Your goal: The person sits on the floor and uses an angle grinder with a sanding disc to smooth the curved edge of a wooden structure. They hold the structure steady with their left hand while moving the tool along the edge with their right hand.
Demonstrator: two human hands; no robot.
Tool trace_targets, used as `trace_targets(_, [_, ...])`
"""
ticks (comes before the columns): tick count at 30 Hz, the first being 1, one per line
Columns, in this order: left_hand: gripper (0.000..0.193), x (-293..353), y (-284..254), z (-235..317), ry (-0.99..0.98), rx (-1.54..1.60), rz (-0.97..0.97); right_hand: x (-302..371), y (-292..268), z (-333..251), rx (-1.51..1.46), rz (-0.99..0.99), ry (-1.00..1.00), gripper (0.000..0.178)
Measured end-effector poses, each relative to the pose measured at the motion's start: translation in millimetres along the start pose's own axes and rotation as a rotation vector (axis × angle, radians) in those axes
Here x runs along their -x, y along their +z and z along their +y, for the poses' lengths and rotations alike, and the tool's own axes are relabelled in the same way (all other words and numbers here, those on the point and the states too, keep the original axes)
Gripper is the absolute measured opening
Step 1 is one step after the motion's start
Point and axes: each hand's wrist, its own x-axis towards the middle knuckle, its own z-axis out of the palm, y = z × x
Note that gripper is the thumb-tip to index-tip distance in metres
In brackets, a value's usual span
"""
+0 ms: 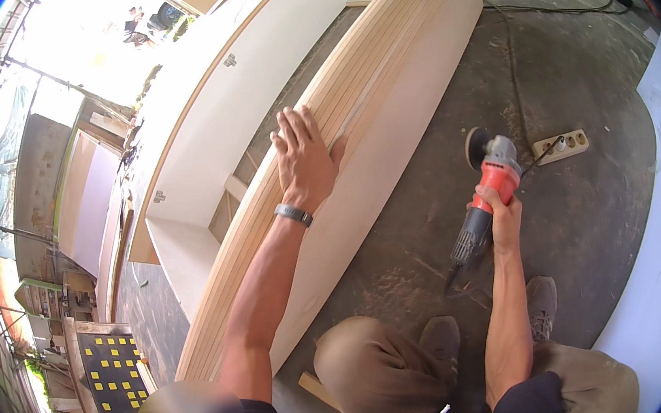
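Note:
My left hand (pixel 306 157) lies flat on the slatted wooden face of a long panel (pixel 381 78), its fingers stretched toward the far edge. A pale strip runs lengthwise along the slats beside the thumb. My right hand (pixel 500 210) is wrapped round the red and grey body of an angle grinder (pixel 498 175). The grinder is held above the floor, to the right of the panel and apart from it. Its round disc (pixel 477 147) points away from me, to the upper left. The cord hangs from the grinder's lower end.
A white power strip (pixel 560 147) with a plug in it lies on the dark floor, with a black cable beyond. Behind the panel stands a white cabinet carcass (pixel 202 156) with hinges. A white sheet (pixel 645 252) curves along the right. My shoes (pixel 543 300) are close below the grinder.

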Motion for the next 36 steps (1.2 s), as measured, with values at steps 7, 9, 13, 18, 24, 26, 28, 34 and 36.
trace_targets(7, [0.081,-7.1,4.8,24.9,0.206,-0.331,-0.016,27.9,-16.1,-17.4,-0.302,0.082,0.155,0.046])
trace_targets(9, [0.079,3.7,3.4,23.4,0.297,-0.396,-0.036,21.4,-27.9,-13.2,-0.296,0.075,0.157,0.048])
trace_targets(13, [0.075,34.1,-4.0,10.5,0.437,-0.499,-0.137,15.6,-39.0,-1.4,-0.256,0.061,0.184,0.050])
trace_targets(18, [0.074,66.0,-15.2,-11.0,0.581,-0.530,-0.225,25.0,-33.1,-1.7,-0.285,0.080,0.206,0.047])
trace_targets(24, [0.075,83.1,-24.7,-15.4,0.665,-0.622,-0.346,26.6,-34.7,0.8,-0.234,0.047,0.200,0.046])
trace_targets(26, [0.076,80.3,-24.2,-15.2,0.688,-0.614,-0.338,25.6,-35.8,2.7,-0.204,0.050,0.174,0.047])
trace_targets(28, [0.077,66.5,-19.7,-16.5,0.704,-0.574,-0.278,23.5,-35.9,8.3,-0.158,0.062,0.128,0.051])
trace_targets(34, [0.077,12.4,-13.7,18.2,0.669,-0.583,-0.219,23.7,-32.4,16.6,-0.181,0.048,0.098,0.047])
trace_targets(36, [0.077,4.0,-8.1,22.8,0.656,-0.581,-0.189,25.1,-27.9,16.9,-0.239,0.034,0.135,0.047])
